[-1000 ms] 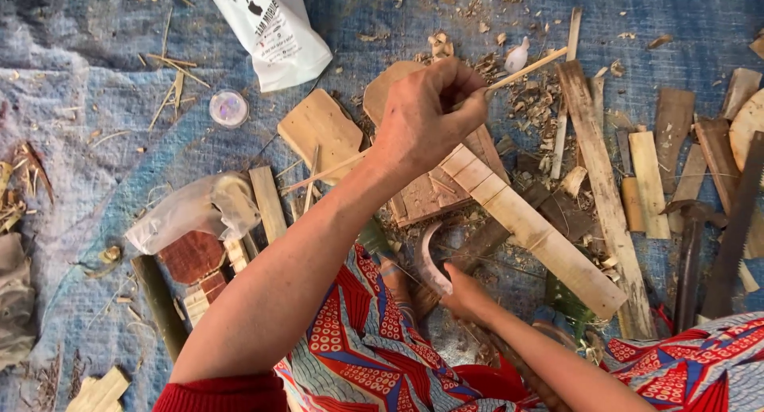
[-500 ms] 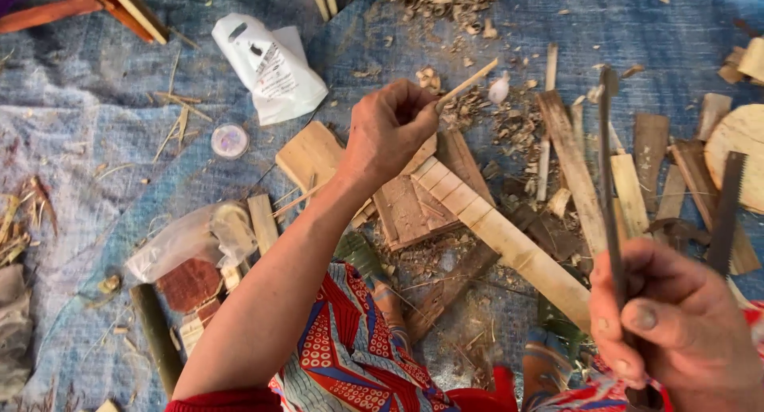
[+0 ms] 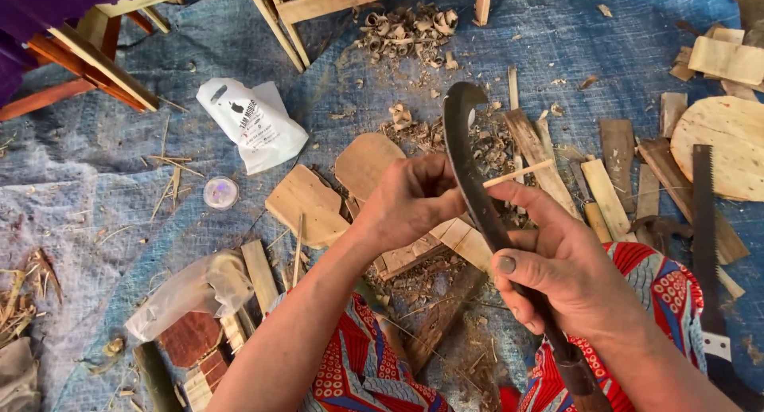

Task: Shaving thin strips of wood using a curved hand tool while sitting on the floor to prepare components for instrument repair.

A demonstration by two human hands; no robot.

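Observation:
My right hand (image 3: 569, 265) grips the handle of a dark curved knife (image 3: 469, 153), whose hooked blade points up and away from me. My left hand (image 3: 410, 201) is closed on a thin wooden stick (image 3: 521, 171); the stick's free end pokes out to the right of the blade, which crosses it. Both hands are held above my lap, over red patterned cloth (image 3: 358, 372). Flat wooden pieces (image 3: 306, 205) and shavings (image 3: 414, 26) lie on the blue tarp (image 3: 119, 181) underneath.
A white plastic bag (image 3: 255, 121) and a small round lid (image 3: 220, 192) lie to the left. A hand saw (image 3: 704, 221) and a round wooden board (image 3: 720, 145) are on the right. Wooden frame legs (image 3: 103, 58) stand at the top. A clear plastic bag (image 3: 191, 292) sits lower left.
My right hand has brought the knife up from the right and laid its blade against the stick. My left hand with the stick has drawn nearer to me, toward the middle.

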